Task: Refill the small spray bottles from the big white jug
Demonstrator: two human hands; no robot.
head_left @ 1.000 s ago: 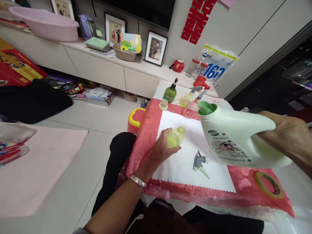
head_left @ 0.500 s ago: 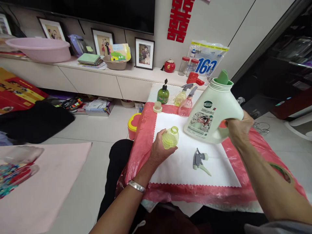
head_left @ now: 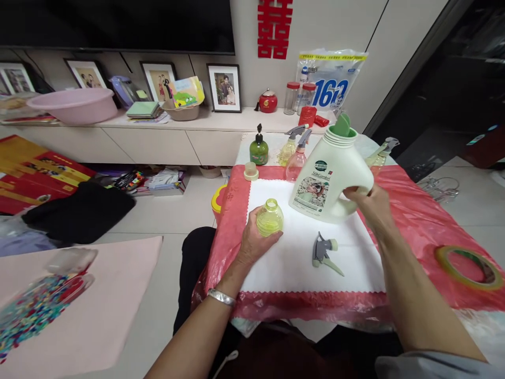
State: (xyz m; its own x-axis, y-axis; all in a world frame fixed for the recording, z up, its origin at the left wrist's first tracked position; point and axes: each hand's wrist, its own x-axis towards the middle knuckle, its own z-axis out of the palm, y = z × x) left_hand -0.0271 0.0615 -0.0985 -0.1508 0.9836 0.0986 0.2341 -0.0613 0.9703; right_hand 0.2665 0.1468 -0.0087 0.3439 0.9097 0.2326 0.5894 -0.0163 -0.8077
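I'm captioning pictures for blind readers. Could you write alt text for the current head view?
A person's left hand holds an open yellow-green bottle while the right hand grips a large pale jug by its handle. A loose spray head lies on a white sheet over a red table cover.

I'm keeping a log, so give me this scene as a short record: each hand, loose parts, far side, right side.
Left hand: around a translucent yellow-green plastic bottle, its mouth open
Right hand: on the handle of a large pale-green plastic jug; whether its base touches down is unclear
Loose parts: grey and pale-green plastic spray head, lying on a white scallop-edged sheet
Far side: green bottle with black pump
Right side: yellowish ring-shaped tape roll
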